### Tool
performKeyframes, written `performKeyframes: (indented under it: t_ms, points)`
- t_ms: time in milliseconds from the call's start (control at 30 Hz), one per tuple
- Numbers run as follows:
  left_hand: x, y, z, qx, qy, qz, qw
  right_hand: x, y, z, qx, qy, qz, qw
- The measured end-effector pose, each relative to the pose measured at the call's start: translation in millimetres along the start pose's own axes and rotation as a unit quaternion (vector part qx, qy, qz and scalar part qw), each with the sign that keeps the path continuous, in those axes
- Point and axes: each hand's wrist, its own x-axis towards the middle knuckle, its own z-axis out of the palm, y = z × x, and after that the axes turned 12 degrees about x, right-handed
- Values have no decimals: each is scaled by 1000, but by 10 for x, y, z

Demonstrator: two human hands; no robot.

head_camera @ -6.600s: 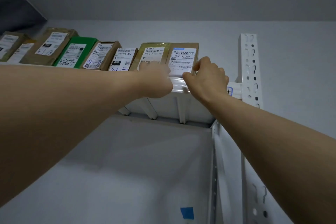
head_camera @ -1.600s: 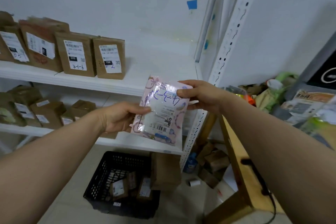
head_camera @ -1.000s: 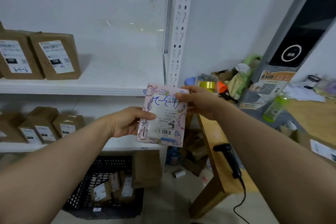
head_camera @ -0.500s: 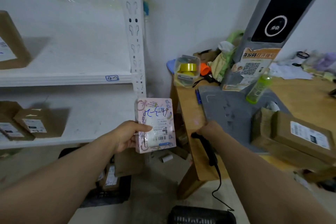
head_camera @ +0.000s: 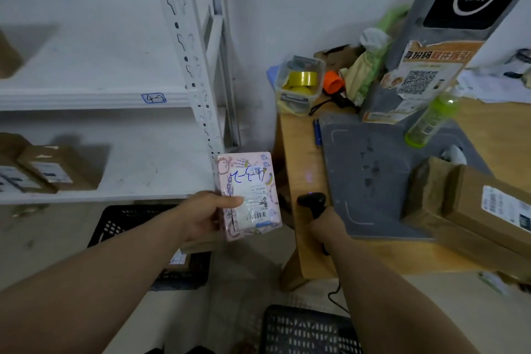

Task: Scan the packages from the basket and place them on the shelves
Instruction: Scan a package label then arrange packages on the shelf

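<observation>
Head view: my left grip (head_camera: 207, 215) pinches the pink package (head_camera: 250, 195) just beside the counter (head_camera: 296, 152); my right grip (head_camera: 327, 228) curls round the scanner (head_camera: 311, 200) at its edge. Scan not yet done, I judge; shelving left.

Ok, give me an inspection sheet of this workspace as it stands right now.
Surface: wooden table carrying a grey mat.
Job's things: pink package, barcode scanner, black basket below the white shelf.
Clutter: tub of tape rolls, green bottle, brown boxes on the table.
Grippers: left hand holds the pink package; right hand grips the barcode scanner.
Cables: black cable hangs below the table edge.
Surroundings: white wall, grey kiosk with QR poster.
</observation>
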Motion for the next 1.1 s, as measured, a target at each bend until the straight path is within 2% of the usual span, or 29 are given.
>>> performKeyframes:
  t_ms: [133, 267, 400, 633, 1100]
  points:
    - [-24, -65, -112, -20, 54, -10, 998, -3, -109, -7, 72, -52, -29, 996]
    - [-26, -167, -290, -49, 115, -18, 992, -193, -339, -96, 246, -201, -9, 948]
    - [-55, -213, -470, -67, 170, -20, 983, -489, -553, -140, 247, -293, -90, 919]
    - [-153, -177, -593, -105, 188, 2, 977, -882, -715, 27, 221, -355, -123, 900]
    - [-240, -173, -730, -97, 168, 3, 981, -1013, -861, 135, 220, -361, -121, 898]
